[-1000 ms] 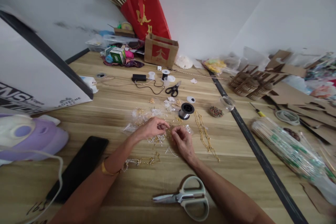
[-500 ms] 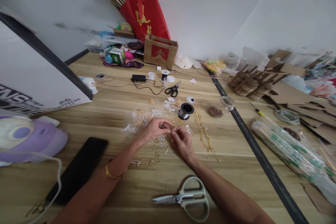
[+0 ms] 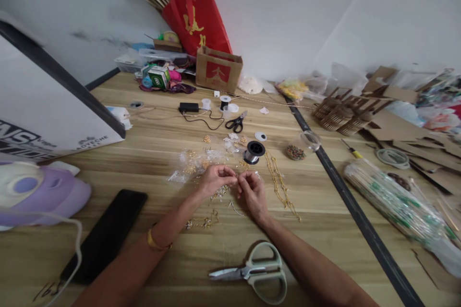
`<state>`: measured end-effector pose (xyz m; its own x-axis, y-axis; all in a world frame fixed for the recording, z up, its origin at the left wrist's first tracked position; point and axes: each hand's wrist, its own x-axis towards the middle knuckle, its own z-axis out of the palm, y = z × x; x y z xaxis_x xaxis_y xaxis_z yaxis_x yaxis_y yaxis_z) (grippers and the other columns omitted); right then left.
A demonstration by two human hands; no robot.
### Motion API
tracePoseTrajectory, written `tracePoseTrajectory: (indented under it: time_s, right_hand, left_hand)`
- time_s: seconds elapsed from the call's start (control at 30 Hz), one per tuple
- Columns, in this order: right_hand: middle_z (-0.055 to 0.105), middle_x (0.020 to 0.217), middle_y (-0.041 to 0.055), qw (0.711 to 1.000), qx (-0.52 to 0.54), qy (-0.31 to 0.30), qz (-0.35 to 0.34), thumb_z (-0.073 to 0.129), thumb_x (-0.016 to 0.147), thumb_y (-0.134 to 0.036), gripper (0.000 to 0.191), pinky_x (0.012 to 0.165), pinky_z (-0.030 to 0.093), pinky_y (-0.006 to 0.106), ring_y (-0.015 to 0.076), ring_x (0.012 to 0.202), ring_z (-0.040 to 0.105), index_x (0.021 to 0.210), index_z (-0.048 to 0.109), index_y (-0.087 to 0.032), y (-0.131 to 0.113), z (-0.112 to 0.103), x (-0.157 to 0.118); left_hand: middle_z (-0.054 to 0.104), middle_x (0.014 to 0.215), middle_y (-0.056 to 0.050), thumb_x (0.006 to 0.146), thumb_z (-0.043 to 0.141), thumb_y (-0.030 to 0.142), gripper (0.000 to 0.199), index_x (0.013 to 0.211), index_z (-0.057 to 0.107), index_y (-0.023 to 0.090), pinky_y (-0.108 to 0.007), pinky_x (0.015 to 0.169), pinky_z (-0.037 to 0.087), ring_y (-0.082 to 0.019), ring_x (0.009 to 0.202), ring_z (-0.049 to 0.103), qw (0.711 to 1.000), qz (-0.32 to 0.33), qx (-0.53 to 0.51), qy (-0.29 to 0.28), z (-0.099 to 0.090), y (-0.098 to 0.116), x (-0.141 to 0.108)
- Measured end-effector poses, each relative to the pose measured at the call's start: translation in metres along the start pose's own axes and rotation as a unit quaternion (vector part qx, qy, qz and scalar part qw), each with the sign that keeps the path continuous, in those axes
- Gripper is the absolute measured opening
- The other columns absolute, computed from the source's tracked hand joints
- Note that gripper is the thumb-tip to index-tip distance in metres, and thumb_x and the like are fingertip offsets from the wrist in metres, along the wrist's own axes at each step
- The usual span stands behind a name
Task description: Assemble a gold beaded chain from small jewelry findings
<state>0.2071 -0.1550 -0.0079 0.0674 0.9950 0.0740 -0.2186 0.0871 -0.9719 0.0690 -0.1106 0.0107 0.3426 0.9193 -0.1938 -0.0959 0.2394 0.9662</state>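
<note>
Fingertips of my left hand and my right hand meet in a pinch above the wooden table. Whatever they hold is too small to make out. Just behind them stands a black spool of wire. Small silvery beads lie under my left hand, and a gold chain piece with beads is nearer me. Right of my right hand lies a long gold chain. Plastic bags with gold bits lie to the left.
Large pale-handled scissors lie between my forearms, and small black scissors behind the spool. A black phone is at the left. Right of the gold chain sit a dish of beads and a bag of sticks.
My two hands have come closer together, their fingertips now meeting. The right hand has shifted and turned slightly. The view has moved a little.
</note>
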Motion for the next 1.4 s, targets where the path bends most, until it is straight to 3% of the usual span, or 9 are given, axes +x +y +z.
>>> tracePoseTrajectory:
  time_s: [0.43, 0.63, 0.87, 1.07, 1.4]
  right_hand:
    - [0.048, 0.053, -0.0059, 1.000, -0.015, -0.014, -0.008, 0.062, 0.082, -0.043, 0.028, 0.040, 0.040, 0.019, 0.0072, 0.044, 0.043, 0.077, 0.051, -0.018, -0.0028, -0.0014, -0.0012]
    - [0.048, 0.053, -0.0060, 1.000, -0.020, -0.009, 0.004, 0.062, 0.082, -0.044, 0.027, 0.040, 0.039, 0.019, 0.0072, 0.043, 0.043, 0.079, 0.051, -0.019, -0.0013, -0.0025, -0.0010]
    - [0.048, 0.052, -0.0059, 1.000, -0.024, -0.014, -0.013, 0.062, 0.083, -0.042, 0.027, 0.041, 0.038, 0.020, 0.0073, 0.043, 0.043, 0.077, 0.051, -0.018, -0.0058, -0.0019, -0.0010]
    - [0.049, 0.053, -0.0058, 0.999, -0.017, -0.028, -0.019, 0.061, 0.084, -0.040, 0.025, 0.043, 0.039, 0.020, 0.0073, 0.043, 0.044, 0.077, 0.052, -0.018, -0.0074, -0.0021, -0.0015]
    - [0.054, 0.054, -0.0040, 0.999, -0.003, -0.045, -0.015, 0.062, 0.082, -0.042, 0.026, 0.045, 0.041, 0.021, 0.0089, 0.045, 0.048, 0.076, 0.054, -0.018, -0.0069, -0.0030, -0.0010]
  left_hand:
    - [0.062, 0.061, 0.000, 0.064, 0.072, 0.027, 0.016, 0.067, 0.066, 0.012, -0.024, 0.062, 0.044, -0.010, 0.059, 0.055, 1.000, 0.000, -0.028, -0.006, 0.0073, -0.0005, -0.0044]
    - [0.065, 0.064, 0.000, 0.063, 0.072, 0.026, 0.016, 0.067, 0.062, 0.014, -0.024, 0.063, 0.045, -0.012, 0.062, 0.058, 0.998, 0.019, -0.029, 0.050, 0.0051, 0.0021, -0.0026]
    - [0.065, 0.062, 0.000, 0.058, 0.076, 0.028, 0.021, 0.069, 0.067, 0.013, -0.024, 0.062, 0.045, -0.011, 0.059, 0.056, 0.999, -0.002, -0.035, 0.010, 0.0051, -0.0001, -0.0026]
    - [0.064, 0.061, 0.001, 0.057, 0.076, 0.027, 0.020, 0.069, 0.068, 0.013, -0.026, 0.064, 0.045, -0.011, 0.058, 0.055, 0.999, -0.010, -0.030, 0.010, 0.0062, -0.0012, -0.0024]
    - [0.065, 0.062, -0.001, 0.063, 0.073, 0.032, 0.020, 0.068, 0.068, 0.013, -0.026, 0.064, 0.045, -0.012, 0.060, 0.057, 0.999, 0.010, -0.016, -0.034, 0.0043, 0.0025, -0.0052]
